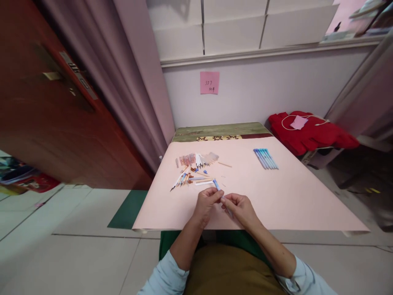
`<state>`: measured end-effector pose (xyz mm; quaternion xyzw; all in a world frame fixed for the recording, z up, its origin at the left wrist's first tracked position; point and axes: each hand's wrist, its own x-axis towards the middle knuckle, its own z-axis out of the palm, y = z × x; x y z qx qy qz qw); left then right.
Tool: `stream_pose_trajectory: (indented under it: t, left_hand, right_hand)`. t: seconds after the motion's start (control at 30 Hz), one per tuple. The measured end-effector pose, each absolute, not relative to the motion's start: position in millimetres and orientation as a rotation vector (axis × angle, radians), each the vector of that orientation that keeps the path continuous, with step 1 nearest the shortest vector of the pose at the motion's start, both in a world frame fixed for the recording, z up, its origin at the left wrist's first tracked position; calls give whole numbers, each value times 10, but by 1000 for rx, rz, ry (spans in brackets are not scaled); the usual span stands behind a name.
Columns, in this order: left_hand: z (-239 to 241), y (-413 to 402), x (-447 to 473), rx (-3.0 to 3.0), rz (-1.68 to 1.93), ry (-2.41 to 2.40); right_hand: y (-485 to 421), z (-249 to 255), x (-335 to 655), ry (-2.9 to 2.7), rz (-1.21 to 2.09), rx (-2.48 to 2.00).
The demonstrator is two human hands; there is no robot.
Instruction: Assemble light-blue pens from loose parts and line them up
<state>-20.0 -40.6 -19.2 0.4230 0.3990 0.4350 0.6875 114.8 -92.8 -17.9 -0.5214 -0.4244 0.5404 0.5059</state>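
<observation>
Near the front of the pink-covered table [276, 200], my left hand [206, 205] and my right hand [241, 208] meet around one slim blue pen [216, 184]. Its blue end sticks up past my left fingers, and its paler end shows below my right fingertips. Both hands are closed in a pinch on it, hiding its middle. Just beyond my left hand lie loose pen parts: a white strip [204, 183], thin sticks, dark-tipped refills [176, 181] and small brown caps [190, 180]. Behind them are reddish tubes [187, 159] and white pieces with black tips [201, 160].
A neat row of blue and teal pens [265, 159] lies at the table's back right. A red cloth [310, 135] with a white cable is heaped beyond the right edge. A pink note [209, 83] hangs on the wall; a brown door [70, 114] stands at left.
</observation>
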Motion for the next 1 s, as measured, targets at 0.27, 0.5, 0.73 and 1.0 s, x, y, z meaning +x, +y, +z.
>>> stream_pose_trajectory:
  t: [0.27,0.5,0.73,1.0]
  left_hand:
    - [-148,-478,-132,949,905,836]
    - [-26,-414,-25,1109,922,953]
    - [19,373,-373,1632,981,1628]
    - [97,888,-198,1996,331,2104]
  right_hand:
    - [-1015,-200,1240,-917,1496,-1117]
    - [-958,-178,1427,-926,1467,-1178]
    - [-805,-365,1774,-861,1192,-1417]
    - [-794,-416,1865,-1082,1062,-1451]
